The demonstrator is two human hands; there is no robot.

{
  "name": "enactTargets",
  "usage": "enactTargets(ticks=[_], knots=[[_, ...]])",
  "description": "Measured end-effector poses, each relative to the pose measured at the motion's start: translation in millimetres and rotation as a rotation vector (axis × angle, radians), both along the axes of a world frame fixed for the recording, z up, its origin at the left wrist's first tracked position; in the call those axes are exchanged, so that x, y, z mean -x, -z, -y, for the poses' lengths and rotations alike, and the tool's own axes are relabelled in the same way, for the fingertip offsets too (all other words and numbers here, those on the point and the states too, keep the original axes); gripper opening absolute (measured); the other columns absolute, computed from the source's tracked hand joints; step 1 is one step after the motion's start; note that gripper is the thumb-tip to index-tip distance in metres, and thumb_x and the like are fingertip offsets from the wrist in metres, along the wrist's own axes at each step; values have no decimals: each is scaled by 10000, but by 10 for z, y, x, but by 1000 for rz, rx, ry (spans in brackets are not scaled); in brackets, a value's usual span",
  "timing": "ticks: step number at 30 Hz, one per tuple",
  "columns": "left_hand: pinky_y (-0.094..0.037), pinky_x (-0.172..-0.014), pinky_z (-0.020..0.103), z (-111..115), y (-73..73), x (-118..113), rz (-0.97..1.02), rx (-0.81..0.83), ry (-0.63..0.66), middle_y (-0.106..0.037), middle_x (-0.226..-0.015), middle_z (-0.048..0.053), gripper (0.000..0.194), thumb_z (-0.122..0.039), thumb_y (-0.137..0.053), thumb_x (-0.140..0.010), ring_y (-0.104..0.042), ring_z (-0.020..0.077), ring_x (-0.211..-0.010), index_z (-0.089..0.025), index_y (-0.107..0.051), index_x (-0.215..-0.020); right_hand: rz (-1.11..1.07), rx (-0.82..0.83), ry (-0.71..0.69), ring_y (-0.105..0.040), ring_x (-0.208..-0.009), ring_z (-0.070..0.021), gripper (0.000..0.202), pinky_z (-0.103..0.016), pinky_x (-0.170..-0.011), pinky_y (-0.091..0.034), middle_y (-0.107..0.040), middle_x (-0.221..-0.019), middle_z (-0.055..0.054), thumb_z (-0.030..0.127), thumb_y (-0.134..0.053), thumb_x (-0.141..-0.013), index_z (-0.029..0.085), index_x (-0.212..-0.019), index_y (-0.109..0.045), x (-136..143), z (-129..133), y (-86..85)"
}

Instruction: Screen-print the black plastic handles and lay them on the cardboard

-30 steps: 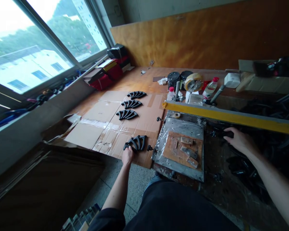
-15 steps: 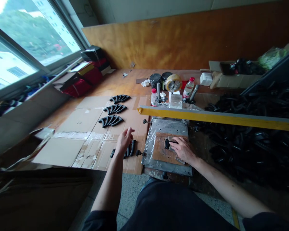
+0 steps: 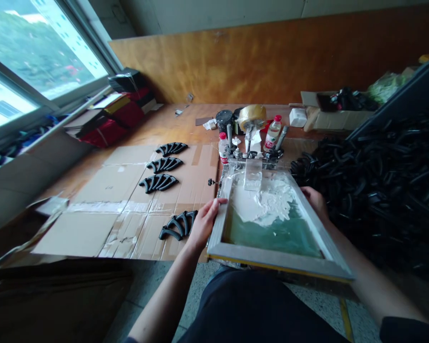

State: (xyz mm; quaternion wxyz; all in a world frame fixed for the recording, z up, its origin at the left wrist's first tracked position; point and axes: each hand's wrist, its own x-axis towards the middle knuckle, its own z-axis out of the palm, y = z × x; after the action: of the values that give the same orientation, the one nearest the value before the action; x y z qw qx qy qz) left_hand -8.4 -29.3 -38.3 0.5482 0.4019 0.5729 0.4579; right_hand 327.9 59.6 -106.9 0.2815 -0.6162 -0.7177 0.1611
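While daylight came through the window (image 3: 67, 43) at the far left, a stack of red and dark folders (image 3: 109, 126) lay beneath it on the worktop (image 3: 178, 126). Next to the stack, a flattened cardboard sheet (image 3: 93, 193) carried three fan-shaped sets of black curved parts (image 3: 159, 183) in a column, with a fourth set (image 3: 177, 225) nearer the person, just beside the left hand (image 3: 203, 223). That hand was closed on the left rail of a pale screen frame (image 3: 282, 257), which lay in front of the person, to the right of the cardboard. Behind the frame stood a small red-capped bottle (image 3: 223, 148), a black jar (image 3: 224, 121) and a roll of tape (image 3: 252, 118). White paste (image 3: 266, 202) covered much of the frame's far half, the nearer mesh showing green, and a pale block (image 3: 253, 175) stood at its far end. A larger red-capped bottle (image 3: 272, 134) was farther back. The right hand (image 3: 316, 204) gripped the frame's right rail, most of its fingers hidden. Beyond it sat a white box (image 3: 298, 117), an open carton (image 3: 338, 120) and a large heap of black parts (image 3: 375, 186).
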Motion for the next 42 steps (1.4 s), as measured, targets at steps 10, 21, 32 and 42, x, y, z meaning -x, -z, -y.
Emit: enactTargets(ticks=[10, 21, 32, 42], knots=[[-359, -547, 216, 70, 1046, 52, -426, 118, 33, -584, -656, -40, 585, -518, -581, -785, -507, 126, -573, -272, -557, -1316, 325, -44, -339, -567, -945, -259, 206, -358, -807, -447, -655, -962, -89, 239, -687, -787, 187, -980, -637, 1240, -221, -417], [-409, -609, 241, 79, 1098, 50, -422, 113, -10, -635, -710, -2, 465, -501, -591, -781, -591, 178, -680, -244, -651, -1164, 325, -105, -959, -556, -824, -196, 247, -306, -742, -380, -666, -816, -39, 39, -503, -759, 209, -829, -668, 850, 356, -249], [-384, -549, 218, 104, 1062, 49, -358, 102, -10, -633, -709, 12, 503, -540, -579, -786, -566, 151, -629, -209, -648, -1158, 271, -160, -840, -610, -841, -195, 218, -293, -736, -439, -694, -895, -50, 113, -528, -831, 207, -952, -684, 908, 582, -94], [-359, -501, 199, 122, 193, 61, -94, 49, 38, -588, -709, -5, 633, -639, -478, -843, -483, 106, -556, -211, -546, -1304, 97, -114, -235, -650, -748, -182, 471, -287, -682, -468, -720, -916, -26, 429, -583, -871, 292, -1320, -543, 694, -567, -764]])
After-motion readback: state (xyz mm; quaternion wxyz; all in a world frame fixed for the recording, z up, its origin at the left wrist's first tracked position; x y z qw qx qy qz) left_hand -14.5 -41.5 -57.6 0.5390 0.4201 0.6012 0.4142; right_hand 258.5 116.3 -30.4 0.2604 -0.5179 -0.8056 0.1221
